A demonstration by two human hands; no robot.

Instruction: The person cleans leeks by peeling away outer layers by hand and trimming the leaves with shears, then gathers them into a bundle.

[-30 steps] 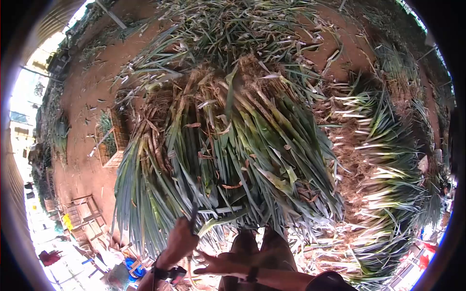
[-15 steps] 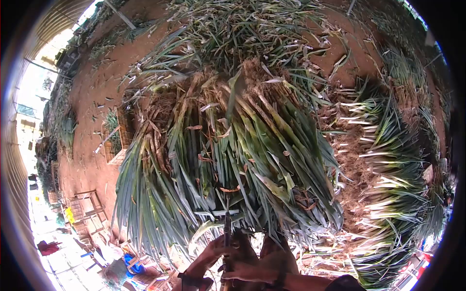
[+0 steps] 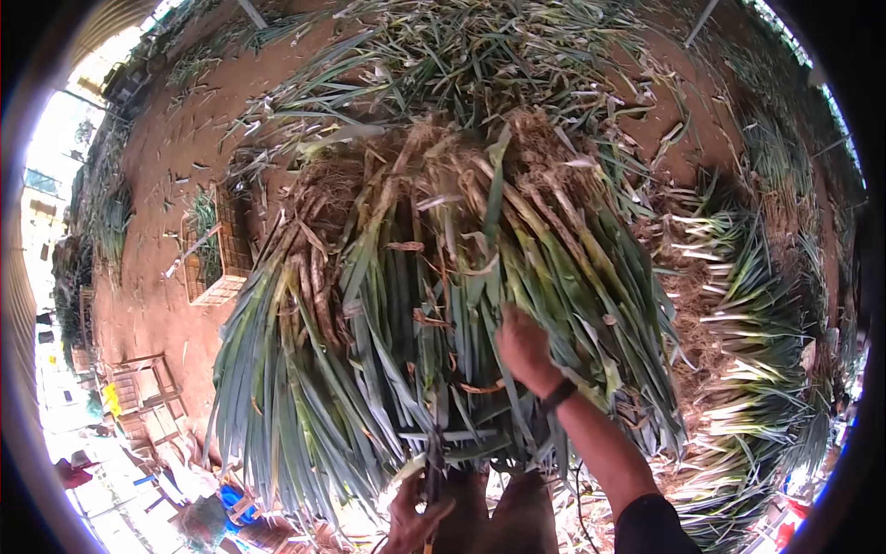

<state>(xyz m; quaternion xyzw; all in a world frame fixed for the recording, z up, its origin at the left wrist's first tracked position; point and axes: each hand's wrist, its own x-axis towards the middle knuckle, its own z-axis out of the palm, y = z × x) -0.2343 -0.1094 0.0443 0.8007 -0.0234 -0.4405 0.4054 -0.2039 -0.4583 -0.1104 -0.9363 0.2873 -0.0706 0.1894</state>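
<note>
Gripping a dark tool [image 3: 435, 462] in the left hand [image 3: 413, 520], reaching over leeks [image 3: 406, 268] heaped before the legs [image 3: 461, 517] with the right hand's [image 3: 523, 349] fingers curled, can't tell around what; best to keep the tool clear of that wrist. Now leaning over reddish soil [image 3: 166, 314], near a crate [image 3: 217, 294] and corrugated sheeting [image 3: 101, 20].

Narrow dark band [image 3: 559, 395] around the wrist of the bare right hand [image 3: 526, 351], plain black sleeve [image 3: 653, 528] farther up the arm from the band, bare left hand [image 3: 413, 515] well apart from the band
</note>
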